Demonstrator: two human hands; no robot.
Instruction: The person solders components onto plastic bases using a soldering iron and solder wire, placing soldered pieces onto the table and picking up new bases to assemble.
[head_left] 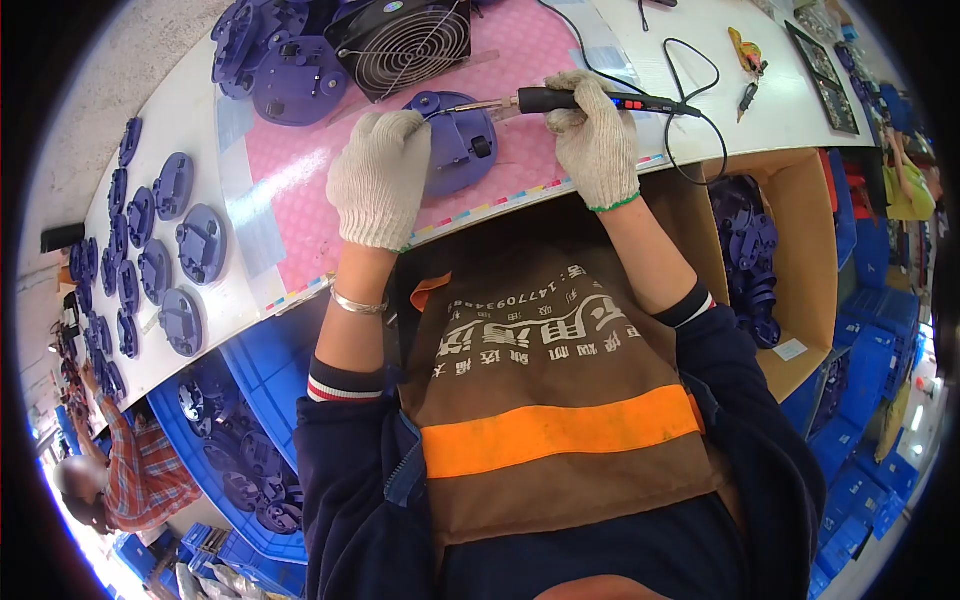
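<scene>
Both my hands wear white knit gloves. My right hand [597,135] is closed around the black handle of a soldering iron [545,100], whose metal tip points left over a round purple part [458,145]. That part lies on the pink mat [300,190], with a black switch-like piece on its right side. My left hand [382,178] is at the part's left edge, fingers pressed together near the iron's tip; what its fingertips pinch is too small to make out.
A black fan [405,45] and piled purple parts [298,82] stand behind the mat. More purple parts [202,245] cover the left. A cardboard box [805,250] and a blue bin [180,430] flank me. A cable loops at right. Another person [140,475] is lower left.
</scene>
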